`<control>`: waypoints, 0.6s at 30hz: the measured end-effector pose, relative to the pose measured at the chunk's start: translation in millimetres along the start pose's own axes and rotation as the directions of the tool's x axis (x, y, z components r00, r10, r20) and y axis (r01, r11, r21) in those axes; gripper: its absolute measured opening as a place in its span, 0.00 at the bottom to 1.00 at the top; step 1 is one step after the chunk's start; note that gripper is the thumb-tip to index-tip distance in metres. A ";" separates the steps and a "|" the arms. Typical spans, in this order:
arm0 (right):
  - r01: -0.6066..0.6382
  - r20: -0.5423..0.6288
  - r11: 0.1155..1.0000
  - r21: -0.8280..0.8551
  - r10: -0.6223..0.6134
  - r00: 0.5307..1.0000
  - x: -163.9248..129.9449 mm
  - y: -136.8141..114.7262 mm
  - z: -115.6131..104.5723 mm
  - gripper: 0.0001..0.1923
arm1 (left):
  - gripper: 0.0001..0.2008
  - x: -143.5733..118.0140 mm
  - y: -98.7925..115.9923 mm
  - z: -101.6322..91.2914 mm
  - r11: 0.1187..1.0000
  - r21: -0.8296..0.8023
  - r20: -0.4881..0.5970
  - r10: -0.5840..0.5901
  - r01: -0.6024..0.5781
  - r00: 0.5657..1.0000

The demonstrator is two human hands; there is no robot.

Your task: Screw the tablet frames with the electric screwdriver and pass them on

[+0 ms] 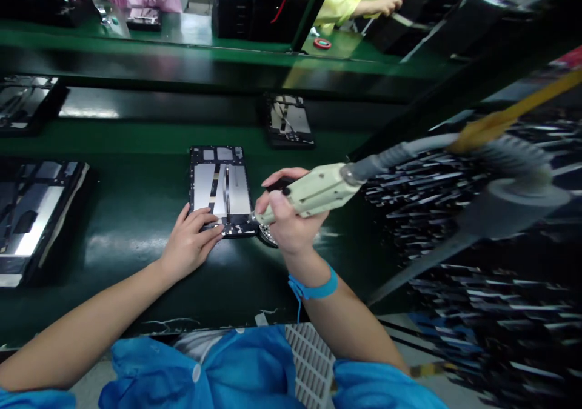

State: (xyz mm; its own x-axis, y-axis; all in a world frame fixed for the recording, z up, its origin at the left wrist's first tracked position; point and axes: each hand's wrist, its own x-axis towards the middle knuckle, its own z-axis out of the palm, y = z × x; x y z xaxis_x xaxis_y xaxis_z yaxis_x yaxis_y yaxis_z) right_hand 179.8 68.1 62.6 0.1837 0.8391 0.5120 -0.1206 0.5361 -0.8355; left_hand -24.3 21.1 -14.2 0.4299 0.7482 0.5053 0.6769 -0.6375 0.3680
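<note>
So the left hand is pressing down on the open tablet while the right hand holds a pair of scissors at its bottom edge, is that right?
Not quite. The right hand holds an electric screwdriver, not scissors; the head view shows its cream body with a hose running off to the right. The rest stands: the left hand rests on the tablet, and the tool tip is at its bottom edge.

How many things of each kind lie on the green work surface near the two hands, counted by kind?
Opened tablets: 4, one under the left hand
Electric screwdriver in the right hand: 1
Blue wrist strap: 1
Total: 6
</note>
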 end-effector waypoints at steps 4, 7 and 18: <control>-0.100 0.146 0.995 0.017 0.096 0.985 -20.5 -3.9 19.2 0.14 | 0.08 -0.5 0.2 0.1 1.000 -0.008 0.005 -0.012 0.012 1.000; -0.149 0.161 0.989 -0.006 0.148 0.976 -26.1 -1.2 24.0 0.15 | 0.08 -0.5 1.1 -0.4 1.000 -0.013 0.013 -0.020 0.020 1.000; -0.120 0.233 0.991 -0.052 0.129 0.964 -32.4 12.2 22.2 0.16 | 0.09 -0.4 1.9 -2.4 1.000 -0.001 0.049 -0.027 0.027 0.998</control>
State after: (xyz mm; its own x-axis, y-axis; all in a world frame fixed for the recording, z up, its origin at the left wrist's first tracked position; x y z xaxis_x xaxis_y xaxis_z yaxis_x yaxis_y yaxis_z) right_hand 150.7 49.4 40.3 -0.0662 0.8994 0.4321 -0.0905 0.4259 -0.9003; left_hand -24.6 19.2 -11.9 0.4405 0.7732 0.4561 0.6876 -0.6173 0.3824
